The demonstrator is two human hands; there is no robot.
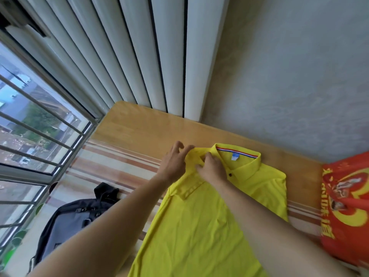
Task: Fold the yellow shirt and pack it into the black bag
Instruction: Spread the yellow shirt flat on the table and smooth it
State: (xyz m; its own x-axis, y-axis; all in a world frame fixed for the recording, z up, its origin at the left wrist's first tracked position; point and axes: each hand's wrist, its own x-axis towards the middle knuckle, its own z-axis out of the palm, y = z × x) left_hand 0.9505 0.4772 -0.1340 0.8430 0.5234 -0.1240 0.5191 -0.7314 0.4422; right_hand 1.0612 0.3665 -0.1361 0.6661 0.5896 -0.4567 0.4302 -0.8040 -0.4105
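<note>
Wooden desk (139, 126) by window, striped mat on it. Shirt (199, 226) flat mid-desk, collar toward far edge. Left hand (173, 164), right hand (211, 168) both pinching shoulder fabric. Bag (75, 212) at left edge. Shirt soft, light, limp; best gripped at seams

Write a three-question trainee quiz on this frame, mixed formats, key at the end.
1. True or false: the yellow shirt is already inside the black bag.
2. What lies at the right edge of the view? A) a red printed bag B) a laptop C) a blue towel
3. Fill in: the left hand and right hand both work the fabric beside the shirt's ____.

Key: 1 false, it lies spread on the table with the bag to its left; 2 A, the red printed bag; 3 collar.
</note>
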